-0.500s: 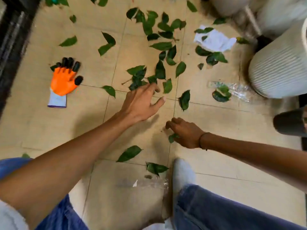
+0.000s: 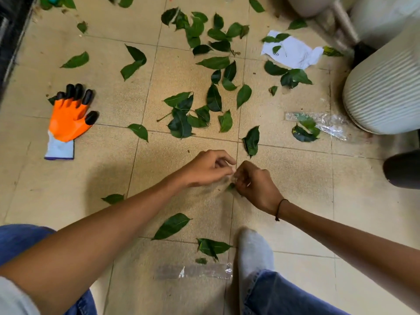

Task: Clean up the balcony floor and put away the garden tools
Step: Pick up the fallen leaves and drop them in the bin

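Leaves [image 2: 179,123] litter floor; right hand [image 2: 256,185] clenches one leaf [image 2: 231,187], left hand [image 2: 208,170] fingers narrowly pinched beside it, gathering.

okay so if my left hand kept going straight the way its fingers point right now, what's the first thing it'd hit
Almost at once, your right hand: the left hand points rightward with its fingertips nearly touching the right hand's fingers. Depth is hard to judge, so it might slip just above them.
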